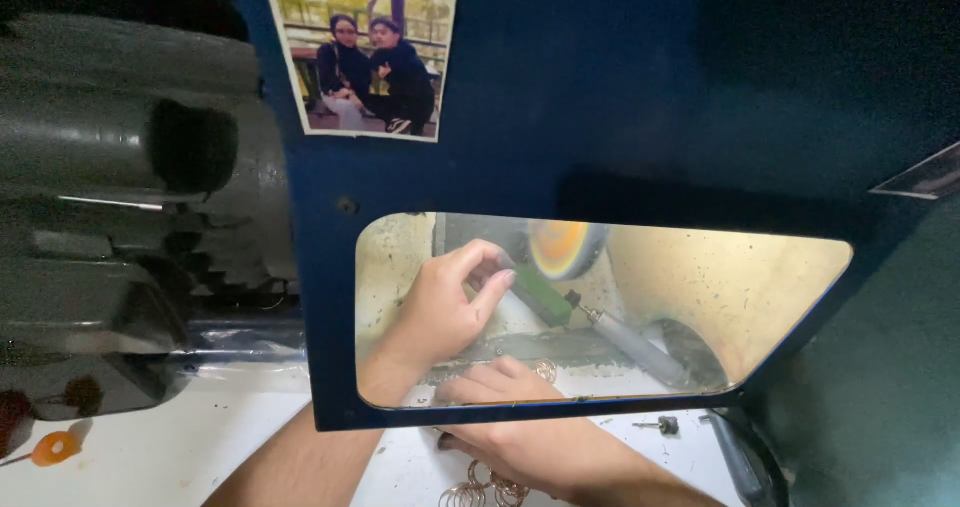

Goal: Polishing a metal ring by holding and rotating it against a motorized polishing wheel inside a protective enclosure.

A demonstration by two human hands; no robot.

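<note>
My left hand [440, 312] reaches in behind a blue shield [640, 97] and shows through its window. Its fingertips pinch the near end of a green bar [541, 295], which points toward a spinning orange-yellow buffing wheel [561, 248]. My right hand [515, 437] lies flat on the white bench [180, 447] below the window, fingers stretched left and holding nothing that I can see. The shield's lower rim crosses it. A thin ring [545, 370] lies by its fingertips, and several wire rings [482, 490] sit under its wrist.
A grey metal handpiece [632, 345] lies slanted to the right of the green bar. A dark motor housing [120, 217] fills the left side. A photo [365, 47] is stuck on the shield. On the bench lie a small bit [663, 425] and an orange piece [53, 449].
</note>
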